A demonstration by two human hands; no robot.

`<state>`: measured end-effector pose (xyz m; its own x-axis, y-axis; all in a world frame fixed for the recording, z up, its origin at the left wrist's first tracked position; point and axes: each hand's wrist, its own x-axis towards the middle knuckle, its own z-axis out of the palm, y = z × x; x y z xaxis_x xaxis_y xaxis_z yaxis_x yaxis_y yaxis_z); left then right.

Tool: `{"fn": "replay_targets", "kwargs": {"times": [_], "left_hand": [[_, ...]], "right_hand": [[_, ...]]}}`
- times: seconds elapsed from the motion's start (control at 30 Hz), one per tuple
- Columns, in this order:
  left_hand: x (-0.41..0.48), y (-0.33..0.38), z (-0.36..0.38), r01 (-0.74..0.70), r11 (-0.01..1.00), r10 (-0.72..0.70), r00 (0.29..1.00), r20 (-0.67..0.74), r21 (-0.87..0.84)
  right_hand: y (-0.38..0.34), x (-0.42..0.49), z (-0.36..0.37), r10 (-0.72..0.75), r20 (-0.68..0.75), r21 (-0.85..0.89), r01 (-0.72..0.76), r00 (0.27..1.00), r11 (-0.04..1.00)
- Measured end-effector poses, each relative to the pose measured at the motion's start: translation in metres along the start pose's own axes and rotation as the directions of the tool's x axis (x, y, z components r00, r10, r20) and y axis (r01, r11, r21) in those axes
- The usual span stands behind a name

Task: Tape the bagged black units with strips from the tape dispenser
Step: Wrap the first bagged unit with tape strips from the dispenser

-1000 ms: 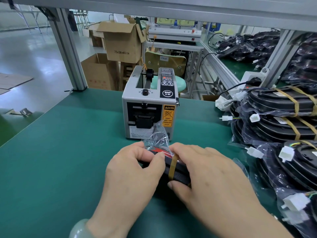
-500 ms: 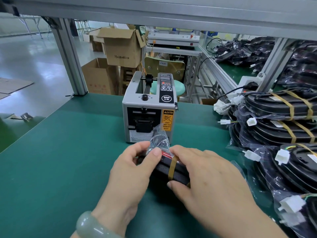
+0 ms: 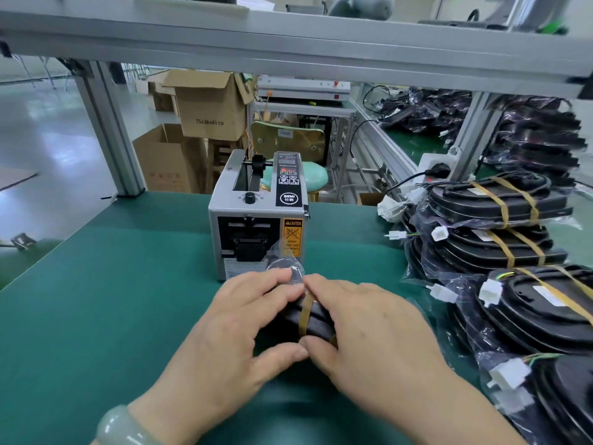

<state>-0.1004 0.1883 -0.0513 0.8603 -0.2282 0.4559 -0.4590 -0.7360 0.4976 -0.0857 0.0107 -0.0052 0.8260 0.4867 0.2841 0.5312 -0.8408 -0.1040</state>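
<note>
A green-matted desk point(image 3: 96, 300) under an aluminium frame fills the view. Nearest, a pale green bracelet point(image 3: 122, 425) sits on the left wrist. Just ahead, the left hand point(image 3: 234, 335) and right hand point(image 3: 369, 329) meet around a bagged black unit point(image 3: 316, 319) that lies on the desk between them. Each hand's grip is closed on it, with fingers curled over the far side and thumbs touching at the near edge. A tan tape strip point(image 3: 305, 313) runs across the top of the unit between the two hands, and loose clear bag sticks up behind the fingertips. Just beyond stands the grey tape dispenser point(image 3: 256, 220), its front slot facing the person. To the right, stacks of taped units point(image 3: 500, 207) in bags crowd the desk's edge, white connectors poking out. Farther back are cardboard boxes point(image 3: 211, 104) and a green stool point(image 3: 308, 175).
</note>
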Motion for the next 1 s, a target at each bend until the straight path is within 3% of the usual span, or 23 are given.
{"fn": "replay_targets", "kwargs": {"times": [0.07, 0.13, 0.17, 0.23, 0.33, 0.47, 0.57, 0.67, 0.77, 0.87, 1.0], "left_hand": [[0.004, -0.007, -0.004, -0.009, 0.999, 0.008, 1.0, 0.029, 0.044], [0.007, -0.013, -0.008, 0.003, 0.999, -0.005, 0.999, 0.032, 0.053], [0.009, -0.015, -0.009, 0.01, 0.999, -0.011, 1.0, 0.029, 0.051], [0.01, -0.02, -0.01, 0.031, 0.998, -0.032, 0.999, 0.022, 0.047], [0.011, -0.02, -0.008, 0.048, 0.997, -0.049, 0.998, 0.025, 0.054], [0.013, -0.02, -0.01, 0.052, 0.998, -0.053, 0.999, 0.007, 0.032], [0.015, -0.021, -0.022, 0.174, 0.978, -0.167, 0.984, 0.067, -0.118], [0.027, -0.023, -0.035, 0.417, 0.767, -0.469, 0.883, 0.018, -0.487], [0.049, -0.033, -0.032, 0.585, 0.546, -0.755, 0.654, -0.049, -0.6], [0.067, -0.038, -0.023, 0.66, 0.361, -0.856, 0.515, 0.046, -0.659], [0.081, -0.043, -0.014, 0.674, 0.269, -0.885, 0.455, 0.1, -0.688]], "right_hand": [[0.008, -0.006, -0.003, -0.002, 0.034, -0.031, 0.003, 0.999, 1.0], [0.025, -0.018, -0.003, 0.059, -0.019, -0.076, -0.06, 0.998, 0.995], [0.032, -0.025, -0.003, 0.115, -0.032, -0.025, -0.116, 0.993, 0.993], [0.041, -0.036, 0.005, 0.185, 0.026, 0.241, -0.185, 0.982, 0.953], [0.045, -0.041, 0.03, 0.23, 0.064, 0.611, -0.22, 0.971, 0.761], [0.048, -0.034, 0.041, 0.253, -0.043, 0.758, -0.134, 0.967, 0.639], [0.047, -0.03, 0.043, 0.251, -0.094, 0.755, -0.095, 0.963, 0.649], [0.037, -0.031, 0.05, 0.314, -0.145, 0.731, -0.113, 0.938, 0.673], [0.028, -0.034, 0.058, 0.328, -0.248, 0.691, -0.071, 0.911, 0.719], [0.024, -0.034, 0.06, 0.245, -0.343, 0.623, 0.024, 0.907, 0.782], [0.026, -0.035, 0.061, 0.144, -0.413, 0.547, 0.119, 0.899, 0.829]]}}
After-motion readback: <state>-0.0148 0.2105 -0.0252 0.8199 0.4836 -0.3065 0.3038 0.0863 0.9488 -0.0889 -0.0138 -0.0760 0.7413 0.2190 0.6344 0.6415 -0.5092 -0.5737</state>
